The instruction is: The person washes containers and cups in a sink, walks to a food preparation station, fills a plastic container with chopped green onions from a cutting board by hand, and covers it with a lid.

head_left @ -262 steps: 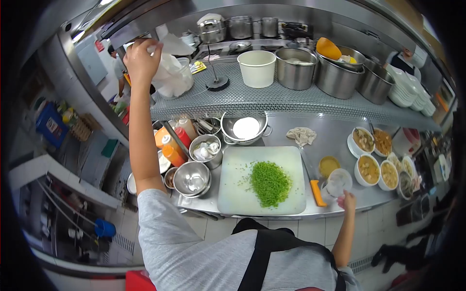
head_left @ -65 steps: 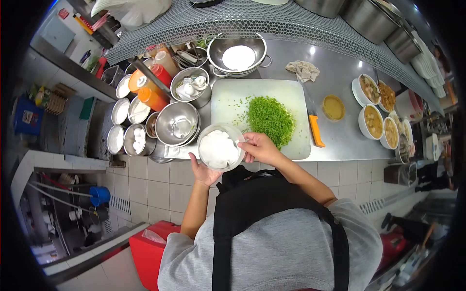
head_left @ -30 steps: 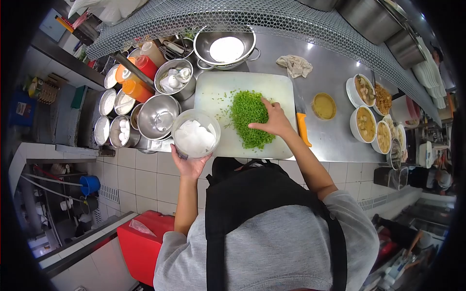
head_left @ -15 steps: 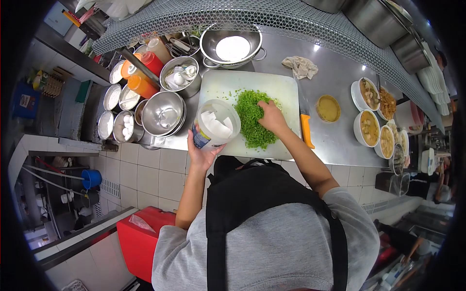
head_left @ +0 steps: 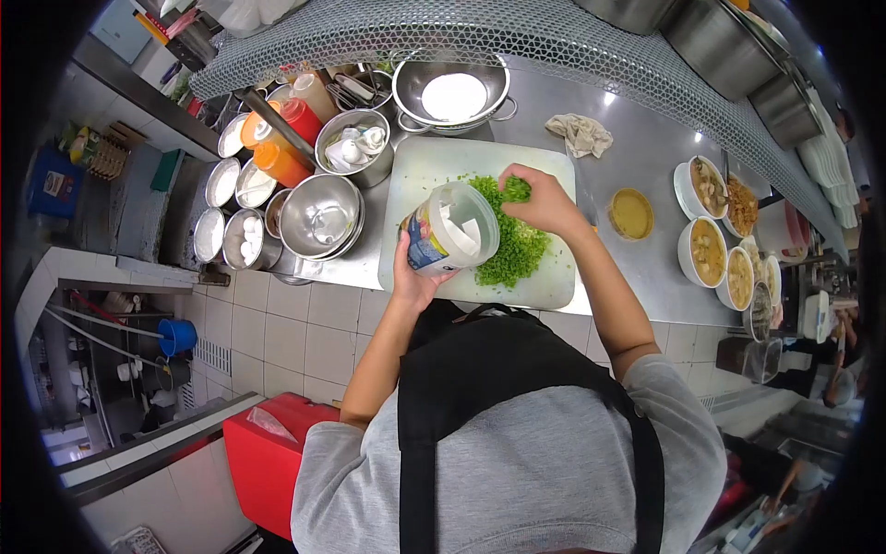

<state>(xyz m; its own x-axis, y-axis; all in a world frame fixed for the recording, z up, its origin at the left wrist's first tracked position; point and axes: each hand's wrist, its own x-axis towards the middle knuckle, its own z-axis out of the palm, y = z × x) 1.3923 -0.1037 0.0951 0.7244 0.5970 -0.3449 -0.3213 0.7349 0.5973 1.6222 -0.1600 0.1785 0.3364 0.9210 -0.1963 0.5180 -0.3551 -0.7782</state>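
Observation:
A plastic tub (head_left: 434, 242) with a printed label is gripped from below and the side by my left hand (head_left: 414, 277). White paper-like pieces show inside it, and its mouth tilts to the right. My right hand (head_left: 546, 198) is closed on a clump of chopped green herbs (head_left: 517, 190), lifted above the pile and just right of the tub's rim. The rest of the chopped greens (head_left: 513, 258) lies heaped on the white cutting board (head_left: 420, 162), partly covered by the tub.
Left of the board stand metal bowls (head_left: 319, 218), a pot (head_left: 354, 166) and sauce bottles (head_left: 280, 163). Behind is a colander (head_left: 498, 88). A cloth (head_left: 580, 136), a small yellow dish (head_left: 630, 213) and filled soup bowls (head_left: 701, 251) are on the right. A mesh shelf (head_left: 415, 32) overhangs the counter.
My right hand has risen from the pile with a clump of chopped greens. My left hand has shifted the tub rightward and tilted its mouth toward the right hand.

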